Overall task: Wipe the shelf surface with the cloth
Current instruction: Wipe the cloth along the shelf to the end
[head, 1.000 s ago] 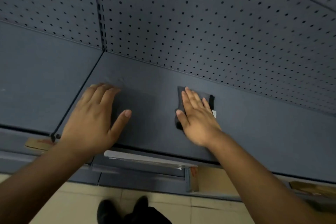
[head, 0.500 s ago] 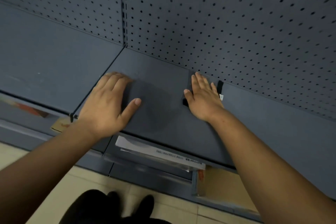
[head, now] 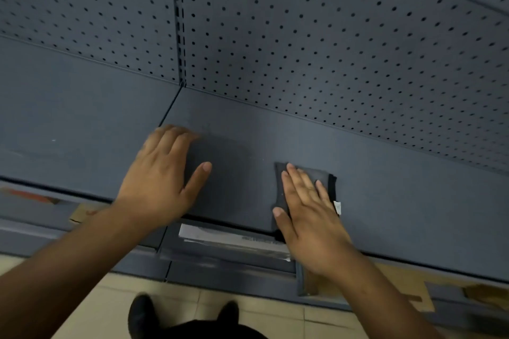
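Dark folded cloth on grey metal shelf, pressed under flat open right hand; left hand flat, fingers spread, holding nothing.

Cloth on shelf under R hand, L hand flat to its left.

2 hands, left hand and right hand; 1 cloth; 1 shelf; 2 shoes.
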Motion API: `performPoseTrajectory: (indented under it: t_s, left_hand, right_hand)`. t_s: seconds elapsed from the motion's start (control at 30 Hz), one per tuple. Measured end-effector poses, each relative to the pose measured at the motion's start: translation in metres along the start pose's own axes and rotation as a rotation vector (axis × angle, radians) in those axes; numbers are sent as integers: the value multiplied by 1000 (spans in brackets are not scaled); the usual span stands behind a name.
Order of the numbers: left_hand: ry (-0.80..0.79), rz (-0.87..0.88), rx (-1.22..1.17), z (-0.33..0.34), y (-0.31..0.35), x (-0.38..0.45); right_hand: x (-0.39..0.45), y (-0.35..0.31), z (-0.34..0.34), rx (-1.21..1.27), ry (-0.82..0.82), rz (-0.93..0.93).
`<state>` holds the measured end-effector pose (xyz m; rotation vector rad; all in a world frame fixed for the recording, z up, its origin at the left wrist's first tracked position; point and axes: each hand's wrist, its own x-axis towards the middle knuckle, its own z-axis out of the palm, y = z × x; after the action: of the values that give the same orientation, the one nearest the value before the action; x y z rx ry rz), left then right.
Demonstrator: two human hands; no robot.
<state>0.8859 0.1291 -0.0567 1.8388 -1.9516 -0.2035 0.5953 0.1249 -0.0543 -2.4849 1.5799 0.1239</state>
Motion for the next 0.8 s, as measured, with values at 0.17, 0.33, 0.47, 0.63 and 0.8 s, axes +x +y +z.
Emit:
performPoseTrajectory:
  t_s: [0.17,0.33,0.47,0.63,0.8]
  left_hand:
    - [-7,-53,107,-9,-25,-6]
    - [-41,-32,119,-4,-28,-6]
    - [-29,-39,104,-3,-30,-8]
    - [-33,-37,83,-5,-29,-8]
    - [-42,-29,47,-12,-28,-9]
  right_hand:
    - [35,3,-4,32,8,32]
    - [94,11,-12,35,10,89]
    - [128,15,-16,18,14,114]
    - [145,15,-18,4,29,123]
    - [134,5,-23,22,13,122]
